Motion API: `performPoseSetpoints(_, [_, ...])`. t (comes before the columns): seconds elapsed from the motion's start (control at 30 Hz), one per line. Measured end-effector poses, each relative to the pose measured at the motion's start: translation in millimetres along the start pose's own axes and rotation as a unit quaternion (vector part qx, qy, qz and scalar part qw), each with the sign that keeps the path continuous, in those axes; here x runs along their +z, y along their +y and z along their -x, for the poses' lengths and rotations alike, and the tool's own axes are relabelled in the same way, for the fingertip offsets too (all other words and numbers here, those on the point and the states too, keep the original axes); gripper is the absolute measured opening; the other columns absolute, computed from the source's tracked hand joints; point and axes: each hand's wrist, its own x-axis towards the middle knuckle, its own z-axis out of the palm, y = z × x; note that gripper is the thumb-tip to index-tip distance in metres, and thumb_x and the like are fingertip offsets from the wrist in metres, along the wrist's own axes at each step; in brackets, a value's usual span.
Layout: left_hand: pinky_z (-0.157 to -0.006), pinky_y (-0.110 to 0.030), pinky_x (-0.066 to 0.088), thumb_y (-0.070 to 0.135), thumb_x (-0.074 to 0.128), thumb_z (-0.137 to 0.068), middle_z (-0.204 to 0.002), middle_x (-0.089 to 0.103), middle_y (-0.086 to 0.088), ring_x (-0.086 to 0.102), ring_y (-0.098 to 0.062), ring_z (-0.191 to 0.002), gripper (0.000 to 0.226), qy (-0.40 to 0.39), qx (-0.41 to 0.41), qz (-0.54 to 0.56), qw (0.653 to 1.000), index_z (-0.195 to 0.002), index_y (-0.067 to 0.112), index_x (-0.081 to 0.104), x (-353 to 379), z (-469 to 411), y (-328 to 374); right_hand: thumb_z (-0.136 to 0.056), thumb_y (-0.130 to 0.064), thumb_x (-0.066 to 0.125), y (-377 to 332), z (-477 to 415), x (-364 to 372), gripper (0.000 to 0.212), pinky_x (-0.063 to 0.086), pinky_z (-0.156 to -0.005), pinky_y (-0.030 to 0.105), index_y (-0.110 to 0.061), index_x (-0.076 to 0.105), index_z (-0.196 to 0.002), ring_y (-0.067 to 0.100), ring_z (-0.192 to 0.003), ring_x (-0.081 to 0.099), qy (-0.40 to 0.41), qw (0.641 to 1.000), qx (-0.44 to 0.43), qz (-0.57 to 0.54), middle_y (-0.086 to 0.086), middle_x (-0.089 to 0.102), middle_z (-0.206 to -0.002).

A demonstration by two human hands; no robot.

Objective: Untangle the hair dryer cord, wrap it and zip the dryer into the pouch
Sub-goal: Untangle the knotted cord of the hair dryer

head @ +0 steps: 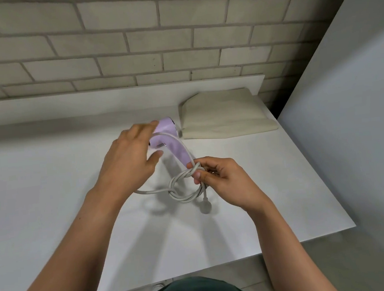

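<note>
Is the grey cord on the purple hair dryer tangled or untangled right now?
Tangled. The light grey cord twists round itself in a knotted loop below the lilac plastic hair dryer; the right hand pinches the twist.

I count two hands in my feed: one left hand (pixel 129 160) on the left and one right hand (pixel 222 180) nearer on the right. Between them I see one lilac hair dryer (pixel 167 136), one pale cord (pixel 181 198) and one round plug (pixel 206 206) at its near end. Farther right I make out one cream pouch (pixel 223 117), and there is one white table (pixel 50 181).
</note>
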Motion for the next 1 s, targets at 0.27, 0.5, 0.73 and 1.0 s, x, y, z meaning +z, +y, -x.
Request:
performPoseSetpoints(0.27, [-0.078,-0.036,0.054,0.053,0.046,-0.094,-0.101,0.075,0.009,0.072,-0.025,-0.091,0.040,0.010,0.225,-0.054,0.973,-0.105,0.032,0.078,9,-1,10,-0.101,-0.012,0.066,-2,-2,1,0.016,0.053,-0.089,0.053,-0.021,0.079,-0.103,0.030,-0.083,0.064,0.000,1.000,-0.009,-0.010,0.018,0.072,-0.092])
performPoseSetpoints(0.5, [-0.064,-0.043,0.055,0.057,0.036,-0.105,-0.077,0.073,0.007,0.069,-0.033,-0.076,0.034,0.072,-0.027,0.005,0.997,-0.102,0.031,0.057,12,-2,1,-0.103,-0.011,0.063,-2,-2,-4,0.013,0.055,-0.088,0.051,-0.014,0.074,-0.108,0.027,-0.095,0.072,0.033,0.996,-0.026,-0.078,0.008,0.079,-0.095])
performPoseSetpoints(0.73, [-0.088,-0.042,0.052,0.040,0.057,-0.101,-0.133,0.062,0.001,0.060,-0.029,-0.116,0.041,-0.045,0.027,0.045,0.998,-0.140,0.030,0.053,24,-1,-3,-0.102,-0.012,0.065,-1,-4,-8,0.010,0.046,-0.071,0.037,-0.014,0.074,-0.098,0.018,-0.078,0.061,0.020,0.998,-0.014,-0.065,0.002,0.073,-0.081])
performPoseSetpoints(1.0, [-0.070,-0.035,0.055,0.052,0.040,-0.099,-0.108,0.070,0.022,0.067,-0.012,-0.096,0.030,-0.034,0.176,0.048,0.983,-0.119,0.050,0.061,18,3,9,-0.100,-0.011,0.067,0,-3,-8,0.014,0.054,-0.085,0.036,-0.019,0.077,-0.104,0.021,-0.093,0.073,0.009,0.997,-0.015,-0.077,0.007,0.079,-0.092])
